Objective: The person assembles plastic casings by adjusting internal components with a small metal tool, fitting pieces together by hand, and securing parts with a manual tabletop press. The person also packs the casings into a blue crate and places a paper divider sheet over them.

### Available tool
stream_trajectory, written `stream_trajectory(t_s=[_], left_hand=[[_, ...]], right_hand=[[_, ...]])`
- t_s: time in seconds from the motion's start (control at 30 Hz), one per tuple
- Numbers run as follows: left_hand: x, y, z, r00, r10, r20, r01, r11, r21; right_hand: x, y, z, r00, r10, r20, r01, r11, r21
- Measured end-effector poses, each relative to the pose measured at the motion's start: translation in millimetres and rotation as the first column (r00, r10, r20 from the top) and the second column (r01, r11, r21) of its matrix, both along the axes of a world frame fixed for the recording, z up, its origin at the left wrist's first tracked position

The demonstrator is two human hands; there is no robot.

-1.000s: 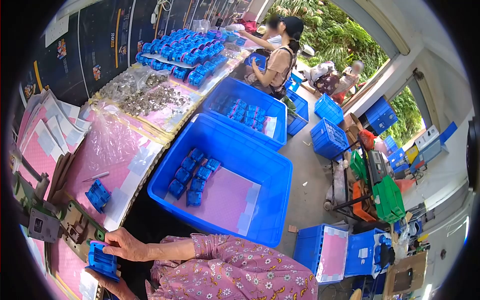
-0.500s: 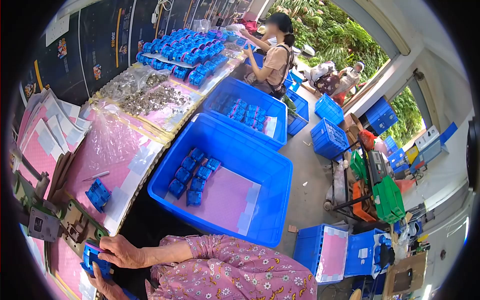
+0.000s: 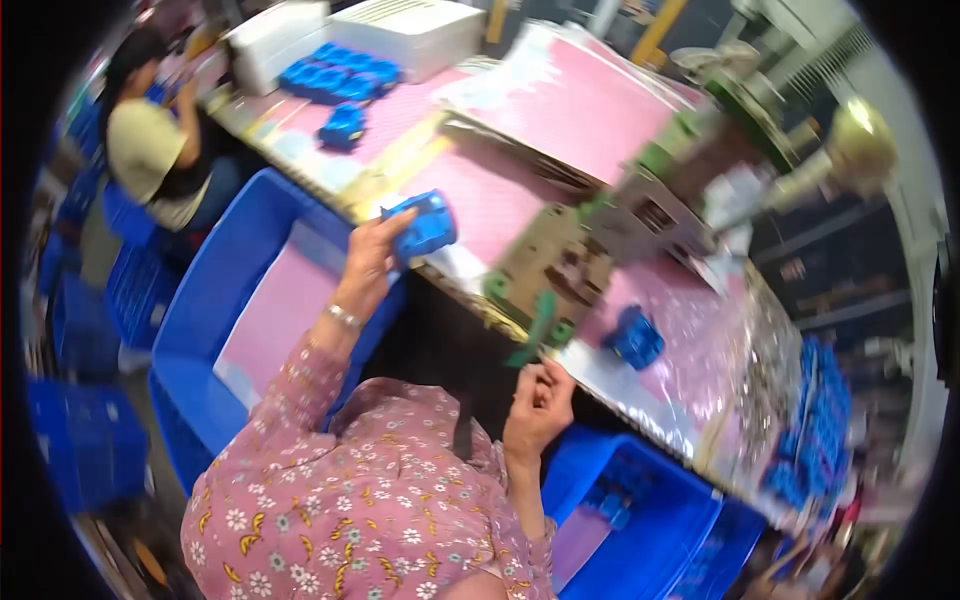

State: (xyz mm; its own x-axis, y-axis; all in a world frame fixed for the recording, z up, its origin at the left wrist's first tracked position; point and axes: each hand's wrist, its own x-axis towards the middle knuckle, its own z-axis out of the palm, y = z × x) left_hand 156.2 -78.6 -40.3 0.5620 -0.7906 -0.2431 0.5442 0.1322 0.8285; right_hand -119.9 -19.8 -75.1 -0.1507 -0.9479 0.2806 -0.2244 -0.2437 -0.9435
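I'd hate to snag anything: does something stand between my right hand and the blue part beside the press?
Nothing visible stands between your right hand and that blue part, only the table edge; the green lever lies left.

Long workbench under pink sheeting (image 3: 490,205), running upper left to lower right. Dark wall panels (image 3: 820,285) behind it, right side. White boxy unit with slatted top (image 3: 410,38), top left of centre. Grey floor (image 3: 98,245) at left, blurred.

Left hand (image 3: 374,248), left of centre in the frame: forearm raised, fingers gripping. Right hand (image 3: 538,408), below centre: fingers curled.
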Motion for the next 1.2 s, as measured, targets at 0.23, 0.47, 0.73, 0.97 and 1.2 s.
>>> stream_trajectory(t_s=[0.23, 0.47, 0.73, 0.97, 1.2], left_hand=[[95, -45, -29, 0.98, 0.2, 0.019, -0.2, 0.978, 0.065], [181, -156, -64, 0.714, 0.622, 0.321, -0.687, 0.711, 0.149], [211, -145, -51, 0.621, 0.462, 0.633, -0.702, 0.687, 0.187], [330, -120, -74, 0.571, 0.444, 0.69, -0.719, 0.677, 0.16], [443, -113, -78, 0.46, 0.373, 0.806, -0.79, 0.586, 0.18]], right_hand=[[18, -6, -1, 0.995, 0.094, -0.032, -0.092, 0.995, 0.045], [27, -7, -12, 0.978, 0.118, -0.174, -0.114, 0.993, 0.032], [28, -6, -2, 0.955, 0.124, -0.271, -0.111, 0.992, 0.063], [24, -5, 3, 0.925, 0.154, -0.349, -0.133, 0.988, 0.083], [28, -14, 15, 0.842, 0.18, -0.508, -0.198, 0.98, 0.018]])
